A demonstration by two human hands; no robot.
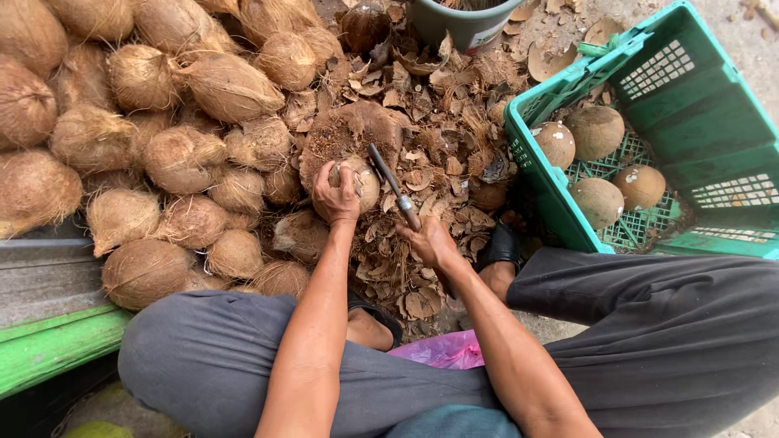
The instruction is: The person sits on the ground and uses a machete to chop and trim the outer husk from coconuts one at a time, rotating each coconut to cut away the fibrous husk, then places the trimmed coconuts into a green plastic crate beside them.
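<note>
Head view: we are gripping a coconut (357, 182) with our left hand (335, 197), fingers wrapped over it, steadying it on a round wooden block (349, 130). Our right hand (430, 241) is clenching a knife (393, 185), its blade lying against the coconut. A glancing stroke could be cutting our left fingers. 4 peeled coconuts (596, 134) are sitting in a green crate (690, 97).

Soft, even daylight fills the scene, bright without glare, and shadows are faint and short under the coconut pile (146, 146) and inside the green crate (690, 105). Everything looks sharp at centre; the wide lens bends the edges slightly.
</note>
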